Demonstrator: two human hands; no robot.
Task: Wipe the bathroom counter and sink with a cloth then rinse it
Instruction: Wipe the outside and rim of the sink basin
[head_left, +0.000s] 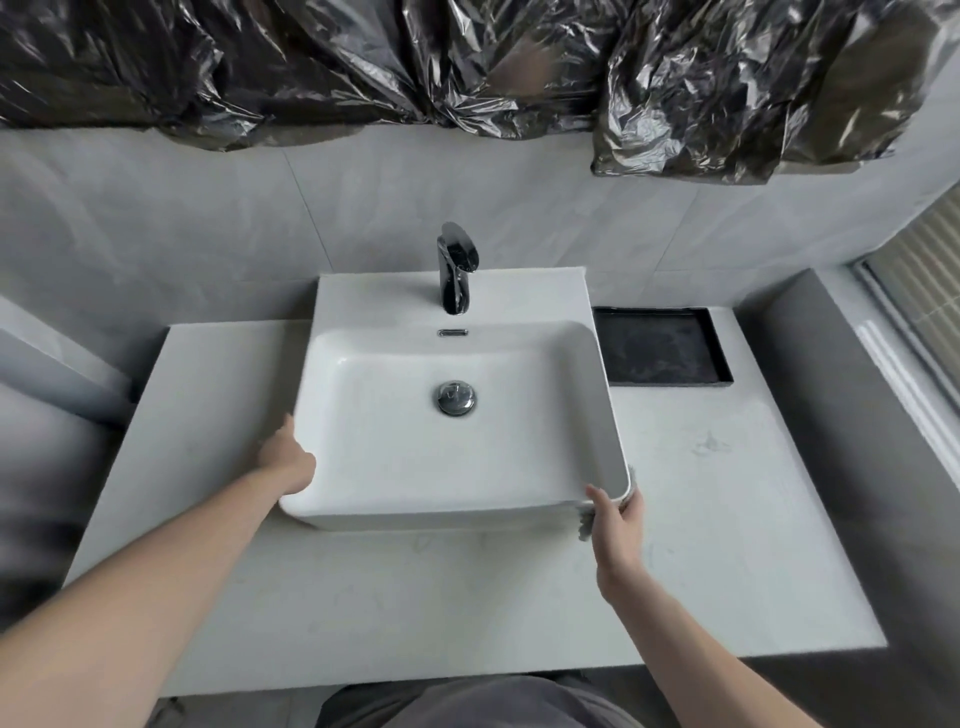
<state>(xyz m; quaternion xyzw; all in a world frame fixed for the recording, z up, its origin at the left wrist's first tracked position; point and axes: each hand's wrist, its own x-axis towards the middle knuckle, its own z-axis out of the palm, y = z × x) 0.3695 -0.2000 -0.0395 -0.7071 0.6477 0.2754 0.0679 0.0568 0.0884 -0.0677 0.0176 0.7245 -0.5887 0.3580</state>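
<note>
A white rectangular sink stands on a pale grey counter, with a chrome drain plug in its bowl and a black faucet behind it. My right hand presses a grey cloth against the sink's front right outer corner; most of the cloth is hidden under the hand. My left hand rests against the sink's left outer wall, fingers partly hidden behind the rim, holding nothing.
A black recessed tray sits in the counter right of the sink. Crumpled black plastic sheeting hangs on the wall above. A dark ledge and a window frame run along the right side.
</note>
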